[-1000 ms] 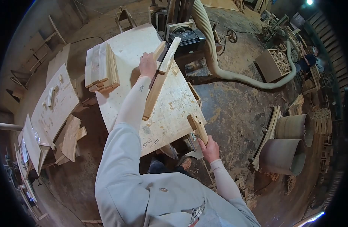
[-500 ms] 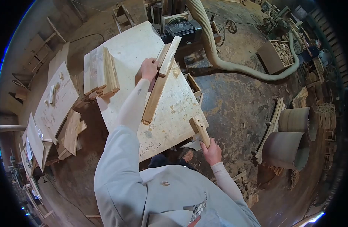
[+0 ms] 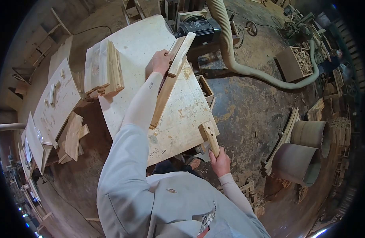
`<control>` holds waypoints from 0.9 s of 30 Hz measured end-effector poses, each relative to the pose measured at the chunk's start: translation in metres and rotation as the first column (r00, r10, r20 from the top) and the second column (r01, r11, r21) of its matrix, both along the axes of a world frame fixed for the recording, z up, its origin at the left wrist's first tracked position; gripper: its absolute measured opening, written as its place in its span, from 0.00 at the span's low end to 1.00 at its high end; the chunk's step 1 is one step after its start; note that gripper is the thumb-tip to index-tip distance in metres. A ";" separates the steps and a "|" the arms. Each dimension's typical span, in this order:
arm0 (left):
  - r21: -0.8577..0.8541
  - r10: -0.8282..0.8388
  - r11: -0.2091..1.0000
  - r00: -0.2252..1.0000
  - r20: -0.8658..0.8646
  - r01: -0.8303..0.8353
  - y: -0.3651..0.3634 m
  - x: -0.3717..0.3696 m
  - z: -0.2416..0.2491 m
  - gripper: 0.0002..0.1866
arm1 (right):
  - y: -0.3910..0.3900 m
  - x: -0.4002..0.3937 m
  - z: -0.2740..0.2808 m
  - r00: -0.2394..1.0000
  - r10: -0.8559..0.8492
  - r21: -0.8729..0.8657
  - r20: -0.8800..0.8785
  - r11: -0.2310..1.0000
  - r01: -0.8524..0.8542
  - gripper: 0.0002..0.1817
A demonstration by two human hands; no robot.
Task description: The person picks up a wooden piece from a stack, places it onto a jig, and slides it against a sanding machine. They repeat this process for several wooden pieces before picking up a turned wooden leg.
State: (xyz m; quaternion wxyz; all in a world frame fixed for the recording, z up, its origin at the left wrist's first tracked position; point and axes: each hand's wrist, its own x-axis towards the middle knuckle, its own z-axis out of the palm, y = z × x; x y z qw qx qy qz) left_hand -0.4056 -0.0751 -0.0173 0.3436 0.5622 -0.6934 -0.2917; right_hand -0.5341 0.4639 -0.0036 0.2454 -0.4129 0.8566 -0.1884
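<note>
My left hand (image 3: 161,62) is closed at the side of a short wooden strip (image 3: 182,55), its fingers against the wood. Beneath and in front of that strip, a longer brown wooden bar (image 3: 163,103) lies slantwise on the worn pale worktable (image 3: 182,123). At the near right corner of the table, my right hand (image 3: 220,162) grips the lower end of a wooden handle (image 3: 210,139) with small dark holes in it. The handle's upper end overlaps the table edge; how it is fixed there I cannot make out.
A stack of boards (image 3: 105,69) stands on the table's left side. Behind the table is a dark motor (image 3: 200,29) with a ribbed hose (image 3: 250,71) running right. Two large drums (image 3: 295,162) stand on the right; a sloping panel (image 3: 57,97) lies left.
The view has shifted slightly. Both hands keep their holds, with little visible movement of the wooden strip or the handle against the table.
</note>
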 end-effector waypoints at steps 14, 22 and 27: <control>-0.120 0.007 0.993 0.999 0.046 -0.001 -0.003 -0.003 -0.001 0.19 | 0.003 -0.004 -0.037 0.999 0.004 -0.117 -0.036 0.993 -0.008 0.21; -0.119 0.054 0.992 0.994 0.093 -0.043 0.005 -0.007 0.007 0.20 | 0.006 -0.009 -0.047 0.998 0.034 -0.210 -0.049 0.977 -0.043 0.26; -0.114 0.076 0.992 0.991 0.112 -0.063 0.004 -0.009 -0.004 0.21 | 0.010 -0.009 -0.045 1.000 0.024 -0.223 -0.014 0.975 -0.026 0.26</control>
